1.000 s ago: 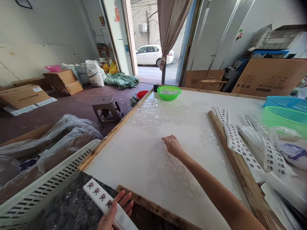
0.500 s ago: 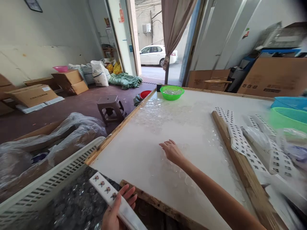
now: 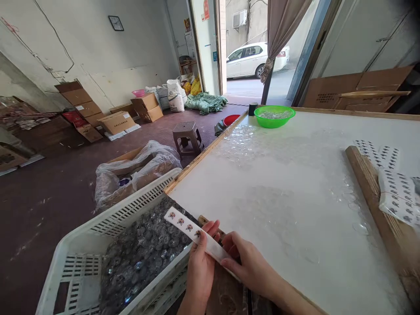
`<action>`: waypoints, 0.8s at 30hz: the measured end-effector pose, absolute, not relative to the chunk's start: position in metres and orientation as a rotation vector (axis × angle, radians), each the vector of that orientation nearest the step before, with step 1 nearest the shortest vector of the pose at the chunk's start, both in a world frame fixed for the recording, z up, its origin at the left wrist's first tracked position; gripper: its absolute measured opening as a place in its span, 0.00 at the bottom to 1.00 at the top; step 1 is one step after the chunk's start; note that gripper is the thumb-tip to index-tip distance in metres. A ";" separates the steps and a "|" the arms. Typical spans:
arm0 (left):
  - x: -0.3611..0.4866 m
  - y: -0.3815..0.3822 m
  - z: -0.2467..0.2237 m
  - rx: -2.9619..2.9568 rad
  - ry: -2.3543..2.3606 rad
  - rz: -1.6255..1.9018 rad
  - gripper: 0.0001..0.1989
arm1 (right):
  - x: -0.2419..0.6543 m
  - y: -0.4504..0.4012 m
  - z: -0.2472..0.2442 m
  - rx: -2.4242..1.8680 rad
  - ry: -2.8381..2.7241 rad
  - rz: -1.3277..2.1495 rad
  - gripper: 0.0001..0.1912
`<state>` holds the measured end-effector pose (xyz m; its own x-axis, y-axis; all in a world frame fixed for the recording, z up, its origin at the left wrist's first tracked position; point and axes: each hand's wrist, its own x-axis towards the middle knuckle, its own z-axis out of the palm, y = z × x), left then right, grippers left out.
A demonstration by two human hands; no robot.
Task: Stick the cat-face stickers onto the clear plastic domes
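My left hand [image 3: 201, 262] grips a narrow white sticker strip [image 3: 181, 222] printed with a row of small dark-and-orange animal-face pictures. The strip slants from upper left to lower right, its thumb-side face turned up. My right hand [image 3: 247, 262] is closed on the lower part of the same strip, thumb and fingers pinching it. Both hands are over the near wooden edge of a white-topped table [image 3: 210, 192]. Many thin, clear round pieces [image 3: 272, 205] lie flat on the tabletop beyond them.
Left of the hands stands a white slotted crate [image 3: 85, 227] holding many clear, shiny rounded pieces [image 3: 141, 249]. A green bowl [image 3: 274, 118] sits at the table's far corner. On the right are a wooden bar [image 3: 370, 188] and printed sticker sheets [image 3: 398, 192]. A stool [image 3: 187, 135] stands on the floor.
My right hand has come back from over the tabletop and closed on the strip in my left hand. The view has turned left, showing more of the crate.
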<state>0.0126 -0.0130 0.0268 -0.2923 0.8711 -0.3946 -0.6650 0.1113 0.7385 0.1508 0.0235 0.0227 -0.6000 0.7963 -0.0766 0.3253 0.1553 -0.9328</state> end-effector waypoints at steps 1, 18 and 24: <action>0.013 -0.015 0.027 0.256 1.069 1.530 0.21 | 0.148 0.020 0.022 -1.089 -1.991 1.471 0.07; 0.019 -0.025 0.016 0.485 1.195 1.307 0.17 | 0.165 0.021 0.032 -1.185 -1.837 1.339 0.05; 0.013 -0.025 0.014 0.436 1.261 1.290 0.24 | 0.152 0.019 0.022 -1.169 -1.898 1.151 0.03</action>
